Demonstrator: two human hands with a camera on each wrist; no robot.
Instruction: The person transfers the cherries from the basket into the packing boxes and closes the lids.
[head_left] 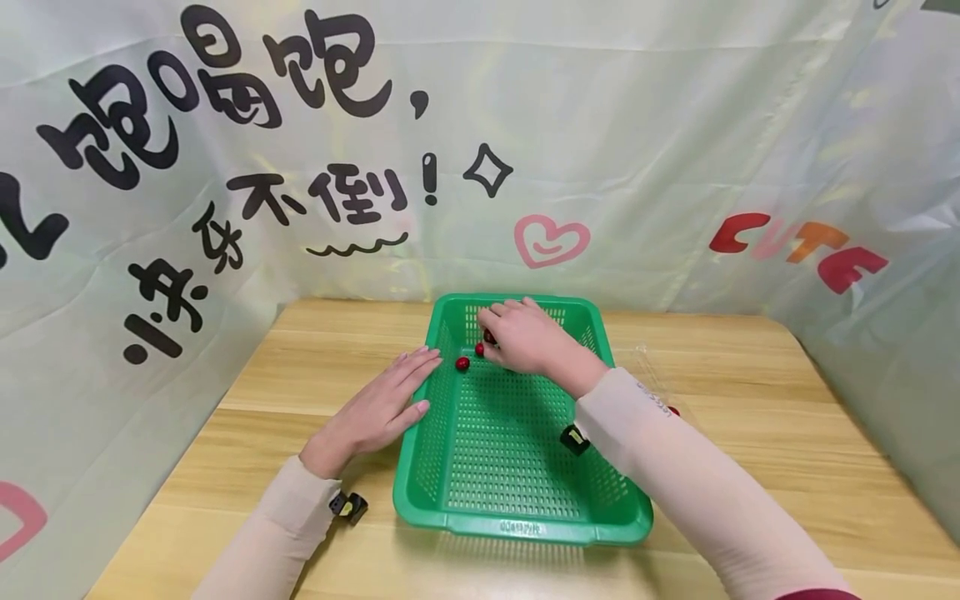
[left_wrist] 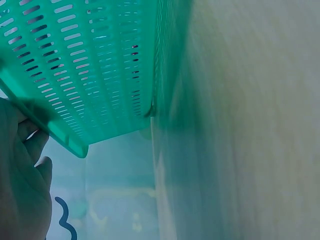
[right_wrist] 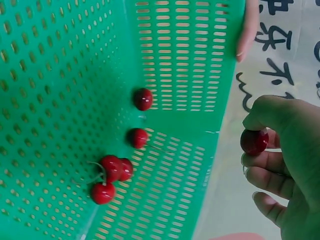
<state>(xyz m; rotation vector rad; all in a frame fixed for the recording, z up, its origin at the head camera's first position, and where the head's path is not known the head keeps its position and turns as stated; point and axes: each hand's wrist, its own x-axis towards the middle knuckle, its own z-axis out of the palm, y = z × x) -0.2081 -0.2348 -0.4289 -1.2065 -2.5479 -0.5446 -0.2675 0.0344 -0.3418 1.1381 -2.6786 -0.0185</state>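
Note:
My right hand (head_left: 525, 337) reaches over the far end of a green plastic basket (head_left: 521, 527). Between thumb and fingers it pinches a dark red cherry (right_wrist: 254, 142). Several more cherries lie inside the basket: one cherry (right_wrist: 143, 99) and another cherry (right_wrist: 138, 137) sit apart, while a small cluster of cherries (right_wrist: 102, 193) with green stems rests at the bottom edge of the wall. My left hand (head_left: 382, 408) lies with fingers extended against the basket's left rim, fingertips right at the edge.
A clear plastic box (head_left: 647, 371) stands right of the basket, partly behind my right sleeve, with a red bit (head_left: 673, 410) showing beside the sleeve. Under everything is a wooden table (head_left: 300, 367). A printed cloth (head_left: 637, 125) hangs behind and at both sides.

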